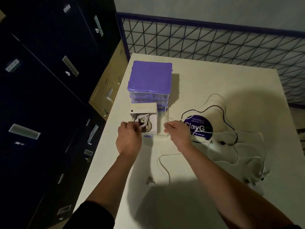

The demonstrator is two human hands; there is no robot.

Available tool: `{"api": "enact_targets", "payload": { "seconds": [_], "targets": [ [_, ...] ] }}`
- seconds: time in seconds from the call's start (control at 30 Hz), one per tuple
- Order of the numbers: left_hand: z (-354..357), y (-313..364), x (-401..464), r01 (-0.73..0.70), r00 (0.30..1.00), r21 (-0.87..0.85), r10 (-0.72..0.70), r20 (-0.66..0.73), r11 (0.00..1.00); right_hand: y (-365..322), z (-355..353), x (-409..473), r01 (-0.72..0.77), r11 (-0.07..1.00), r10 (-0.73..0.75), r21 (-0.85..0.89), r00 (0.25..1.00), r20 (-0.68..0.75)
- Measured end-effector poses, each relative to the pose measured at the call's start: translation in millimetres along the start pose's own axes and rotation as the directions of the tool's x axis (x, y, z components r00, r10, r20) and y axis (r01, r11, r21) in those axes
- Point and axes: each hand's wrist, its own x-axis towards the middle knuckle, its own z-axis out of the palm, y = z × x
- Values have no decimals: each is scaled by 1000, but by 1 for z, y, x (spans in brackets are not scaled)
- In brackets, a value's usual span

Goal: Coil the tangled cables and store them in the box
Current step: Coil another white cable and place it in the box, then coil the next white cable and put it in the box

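White bench [206, 83], seen from above, with dark filing cabinets [49, 80] to your left and a wire-grid panel [214, 43] behind. A purple-lidded drawer unit [151, 76] stands at the far left of the bench, and the open white box [145, 119] sits just in front of it, already holding several coiled cables. Loose white cables [244, 146] and a black cable [221, 111] sprawl, still tangled, over a round purple sticker [198, 126] to the right. Your left hand [128, 138] pinches something at the box's opening, seemingly a cable end, while your right hand [178, 131] pinches a thin white strand [163, 164] that trails back across the bench to a plug [149, 180]. Wind this strand in even loops, drawing slack in gradually so the plug does not snag. The box looks nearly full and the drawer unit crowds it from behind, so press each coil flat before adding the next.
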Motion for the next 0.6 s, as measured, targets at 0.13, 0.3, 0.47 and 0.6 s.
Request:
{"api": "enact_targets", "payload": {
  "seconds": [0.13, 0.3, 0.47, 0.6],
  "targets": [
    [15, 26, -19, -167, 984, -45, 170, 53, 985, 18, -36, -8, 12, 997, -18, -75, 997, -77],
    [45, 59, -48, -363, 900, -54, 365, 240, 930, 49, -76, -25, -35, 972, -8, -234, 984, -178],
    [68, 77, -75, -459, 804, -86, 454, 384, 884, 81, -114, -43, -17, 874, -118, -486, 962, -247],
    [81, 82, -96, -563, 748, -33, 526, 405, 826, 114, -139, -54, -66, 786, -62, -615, 981, -185]
  ]
}}
